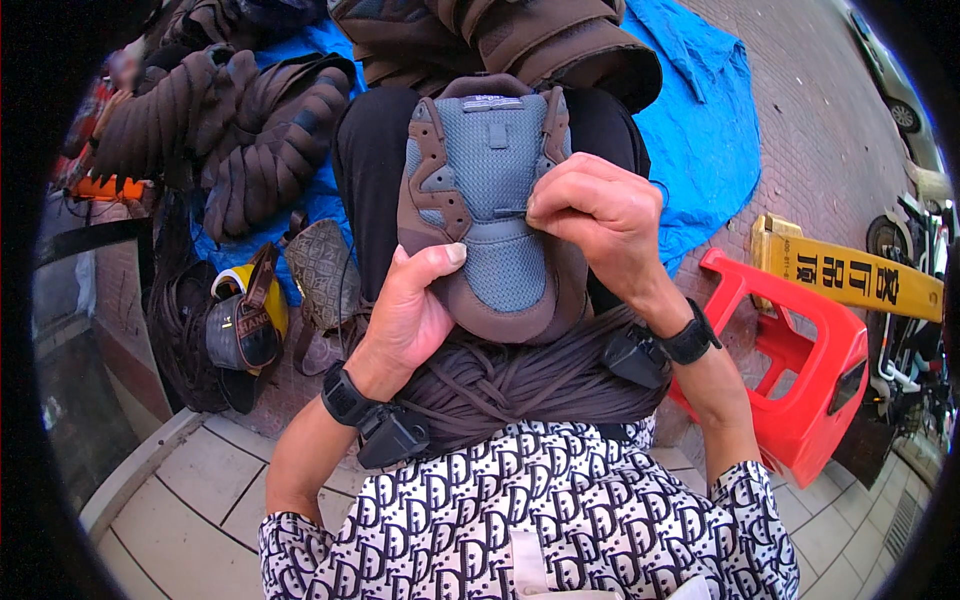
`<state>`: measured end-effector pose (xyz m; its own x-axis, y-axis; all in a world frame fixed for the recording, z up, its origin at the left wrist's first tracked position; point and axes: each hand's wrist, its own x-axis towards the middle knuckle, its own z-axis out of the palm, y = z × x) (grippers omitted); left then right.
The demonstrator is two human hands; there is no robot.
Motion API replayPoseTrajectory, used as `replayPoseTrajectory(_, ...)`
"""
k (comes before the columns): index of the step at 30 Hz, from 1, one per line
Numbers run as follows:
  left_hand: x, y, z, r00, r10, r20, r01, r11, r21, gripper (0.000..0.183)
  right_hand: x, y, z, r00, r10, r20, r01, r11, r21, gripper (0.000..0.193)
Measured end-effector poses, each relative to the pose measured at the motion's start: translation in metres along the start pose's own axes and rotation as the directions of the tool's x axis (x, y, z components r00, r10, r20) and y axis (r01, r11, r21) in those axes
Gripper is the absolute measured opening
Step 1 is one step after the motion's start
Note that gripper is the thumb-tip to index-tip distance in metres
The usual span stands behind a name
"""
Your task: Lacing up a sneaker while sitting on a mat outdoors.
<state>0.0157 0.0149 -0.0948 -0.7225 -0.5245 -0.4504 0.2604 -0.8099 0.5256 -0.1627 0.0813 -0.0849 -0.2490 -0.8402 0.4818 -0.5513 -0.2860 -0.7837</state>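
Observation:
A shoe upper with a blue-grey mesh tongue and brown overlays rests on my lap, its toe pointing toward me. My left hand grips its left side, the thumb pressing on top near the base of the tongue and the other fingers mostly hidden. With thumb and forefinger my right hand pinches a thin dark shoelace over the lower tongue, beside the right eyelet row; most of the lace is hidden. A thick bundle of brown shoelaces lies across my lap, below the toe.
Stacked brown shoe uppers lie on a blue tarp, with more at the top. A red plastic stool and a yellow sign board stand right. Left are a patterned pouch, a yellow-and-black roll and hanging dark laces.

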Motion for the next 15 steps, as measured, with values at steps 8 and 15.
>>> replayPoseTrajectory(8, -0.0003, 0.0, -0.0002, 1.0, -0.01, 0.015, 0.01, 1.0, -0.014, 0.04, 0.002, -0.0019, 0.0011, 0.999, -0.037, 0.0, 0.037, 0.998, -0.05, 0.01)
replayPoseTrajectory(15, -0.0002, -0.0002, 0.0002, 1.0, -0.004, 0.016, 0.004, 1.0, -0.011, 0.039, 0.0023, 0.0033, 0.0015, 1.0, -0.023, 0.01, 0.022, 0.997, 0.077, 0.01)
